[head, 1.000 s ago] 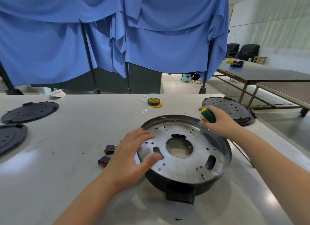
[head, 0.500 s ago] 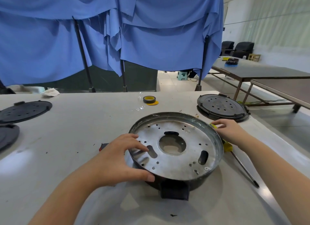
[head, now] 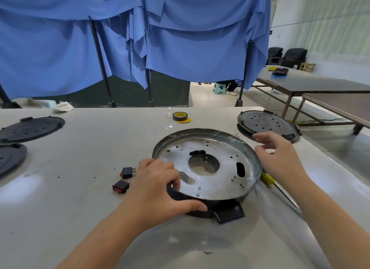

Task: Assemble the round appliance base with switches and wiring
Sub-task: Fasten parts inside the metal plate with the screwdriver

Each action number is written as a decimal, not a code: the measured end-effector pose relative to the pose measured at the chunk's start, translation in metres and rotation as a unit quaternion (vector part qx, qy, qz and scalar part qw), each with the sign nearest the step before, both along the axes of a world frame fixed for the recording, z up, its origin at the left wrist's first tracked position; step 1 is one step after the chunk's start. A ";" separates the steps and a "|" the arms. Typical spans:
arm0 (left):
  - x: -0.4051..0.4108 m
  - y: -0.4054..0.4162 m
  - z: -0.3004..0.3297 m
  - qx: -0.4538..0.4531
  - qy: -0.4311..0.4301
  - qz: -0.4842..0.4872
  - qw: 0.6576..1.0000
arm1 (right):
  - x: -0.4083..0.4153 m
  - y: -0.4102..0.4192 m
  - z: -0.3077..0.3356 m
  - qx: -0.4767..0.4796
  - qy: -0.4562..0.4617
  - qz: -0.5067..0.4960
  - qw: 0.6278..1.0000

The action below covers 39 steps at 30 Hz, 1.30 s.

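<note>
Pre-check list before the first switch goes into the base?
1. Base flat on table, plate side up: ok.
2. Left hand grips the base rim: ok.
3. Right hand free, holding nothing: ok.
4. Two switches loose beside the left hand, not yet fitted: ok.
5. Screwdriver lying on the table right of the base: ok.
6. Wiring: none visible, cannot tell.

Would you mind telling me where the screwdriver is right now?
In the head view, the screwdriver lies on the table just right of the round base, partly hidden beneath the right hand.
</note>
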<state>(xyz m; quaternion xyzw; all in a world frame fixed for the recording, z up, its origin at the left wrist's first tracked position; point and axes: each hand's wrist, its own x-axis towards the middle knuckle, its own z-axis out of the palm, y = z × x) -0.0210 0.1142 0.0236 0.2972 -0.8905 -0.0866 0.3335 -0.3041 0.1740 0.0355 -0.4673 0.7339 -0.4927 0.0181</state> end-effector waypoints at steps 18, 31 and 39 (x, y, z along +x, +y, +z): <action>0.004 -0.005 0.003 0.038 -0.015 -0.045 0.998 | 0.081 0.028 -0.010 -0.050 0.276 0.202 0.938; 0.055 -0.045 0.024 0.229 -0.074 0.095 0.966 | 0.060 0.030 -0.010 -0.002 0.218 0.179 0.959; 0.047 -0.053 0.001 0.157 -0.178 0.136 0.962 | 0.061 0.031 -0.010 0.013 0.200 0.171 0.965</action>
